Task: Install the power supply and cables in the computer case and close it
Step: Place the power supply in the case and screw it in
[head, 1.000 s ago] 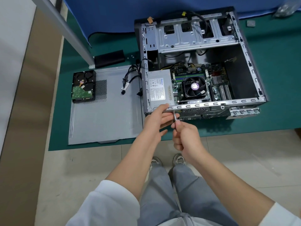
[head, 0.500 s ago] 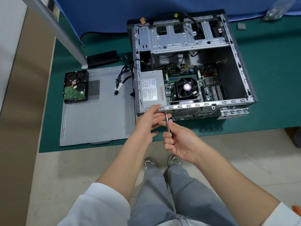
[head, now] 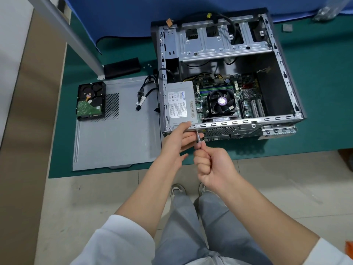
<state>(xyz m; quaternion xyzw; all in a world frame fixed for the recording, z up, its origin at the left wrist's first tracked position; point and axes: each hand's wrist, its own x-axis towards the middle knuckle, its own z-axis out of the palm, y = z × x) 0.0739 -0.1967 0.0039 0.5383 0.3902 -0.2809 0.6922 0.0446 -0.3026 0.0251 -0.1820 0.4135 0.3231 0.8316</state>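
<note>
The open computer case (head: 284,77) lies on its side on the green mat. The grey power supply (head: 180,104) sits inside its near left corner, beside the motherboard and its fan (head: 221,102). My right hand (head: 212,165) grips the handle of a screwdriver (head: 198,139), whose tip meets the case's near rear panel. My left hand (head: 176,142) rests against that rear edge by the power supply, its fingers steadying the screwdriver shaft. A bundle of black cables (head: 147,92) hangs out over the case's left wall.
The removed grey side panel (head: 118,138) lies flat left of the case with a hard drive (head: 91,101) on its far corner. A black block (head: 122,67) and a metal table leg (head: 76,39) stand behind it. My legs are below the mat's front edge.
My right hand has turned on the screwdriver handle, which stays at the same spot on the rear panel. The left hand keeps its place. The camera view shifted slightly.
</note>
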